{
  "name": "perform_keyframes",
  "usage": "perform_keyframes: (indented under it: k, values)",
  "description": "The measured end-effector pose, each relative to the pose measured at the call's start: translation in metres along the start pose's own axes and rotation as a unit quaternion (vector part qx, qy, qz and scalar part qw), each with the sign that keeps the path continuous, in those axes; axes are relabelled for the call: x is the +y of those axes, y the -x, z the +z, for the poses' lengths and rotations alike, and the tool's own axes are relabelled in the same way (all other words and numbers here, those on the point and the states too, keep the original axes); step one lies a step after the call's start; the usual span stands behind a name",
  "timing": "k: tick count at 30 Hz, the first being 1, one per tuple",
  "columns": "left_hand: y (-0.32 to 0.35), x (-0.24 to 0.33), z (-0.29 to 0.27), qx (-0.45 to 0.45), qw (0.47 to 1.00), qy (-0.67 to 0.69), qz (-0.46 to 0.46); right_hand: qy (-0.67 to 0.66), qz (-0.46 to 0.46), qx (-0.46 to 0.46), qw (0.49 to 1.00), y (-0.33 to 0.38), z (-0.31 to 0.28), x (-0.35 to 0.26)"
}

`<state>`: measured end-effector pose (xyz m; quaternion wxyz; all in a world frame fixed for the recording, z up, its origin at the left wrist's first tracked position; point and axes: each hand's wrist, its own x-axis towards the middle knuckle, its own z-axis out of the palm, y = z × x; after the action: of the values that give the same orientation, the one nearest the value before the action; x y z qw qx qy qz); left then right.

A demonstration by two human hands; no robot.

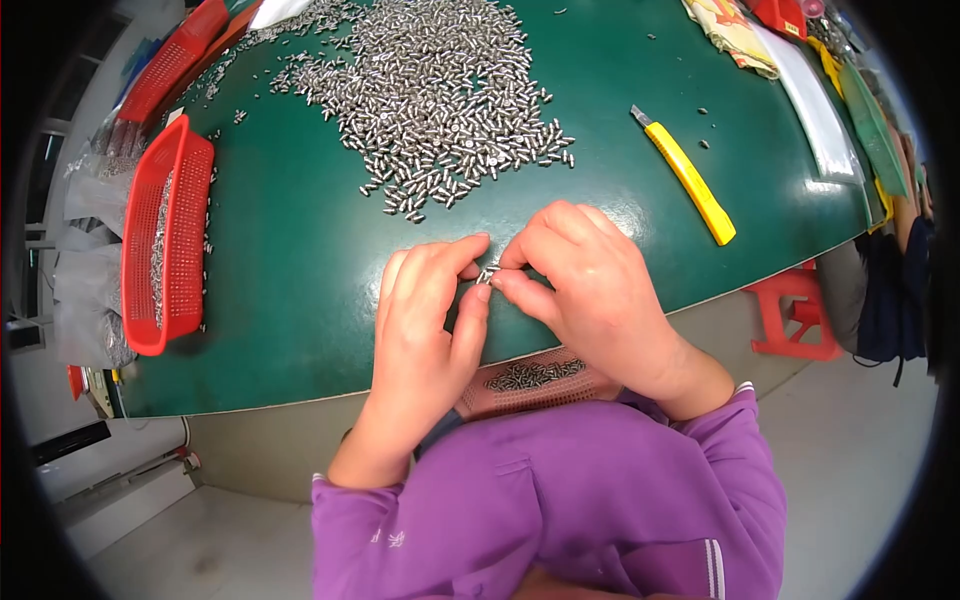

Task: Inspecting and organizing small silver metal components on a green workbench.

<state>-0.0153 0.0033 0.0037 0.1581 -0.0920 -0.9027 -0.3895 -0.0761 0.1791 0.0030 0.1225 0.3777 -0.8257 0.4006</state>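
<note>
Small metal pin (pixel 487 273) being pinched between left hand (pixel 425 320) and right hand (pixel 590 290) fingertips, above green table (pixel 300 280) near edge. Firm grip advised; pin pile (pixel 440 90) being kept well apart.

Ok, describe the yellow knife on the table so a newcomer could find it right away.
Start at the green table and the big heap of small metal pins at its far side. Right of that heap, beyond the right hand, lies the utility knife, slanting toward the table's near edge. It is the only long yellow thing lying alone on the bare green, with a short metal blade at its far end.
</note>
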Motion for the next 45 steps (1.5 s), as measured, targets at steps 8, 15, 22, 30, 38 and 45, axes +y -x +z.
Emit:
perform_keyframes:
  k: [8, 15, 22, 30, 38, 45]
  values:
    - [0.001, -0.001, -0.001, 0.003, 1.0, -0.012, 0.012, -0.01, 0.051, -0.005, 0.999, -0.004, -0.002, -0.005]
    - [0.001, -0.004, 0.001, 0.008, 1.0, -0.008, 0.011, 0.016, 0.04, -0.058, 0.997, -0.007, -0.005, -0.007]
    - [0.002, -0.004, 0.002, 0.015, 1.0, -0.011, 0.006, 0.028, 0.016, -0.067, 0.997, -0.011, -0.007, -0.003]
    - [0.002, -0.003, 0.001, 0.015, 1.0, 0.015, -0.005, 0.026, -0.007, -0.07, 0.997, -0.007, -0.009, -0.002]
    - [0.002, -0.003, 0.0, 0.019, 1.0, 0.013, -0.018, -0.008, 0.004, -0.037, 0.999, -0.006, -0.004, 0.0]
    - [0.005, -0.001, -0.003, 0.005, 0.999, 0.023, -0.041, -0.016, 0.011, -0.04, 0.999, -0.003, -0.004, -0.001]
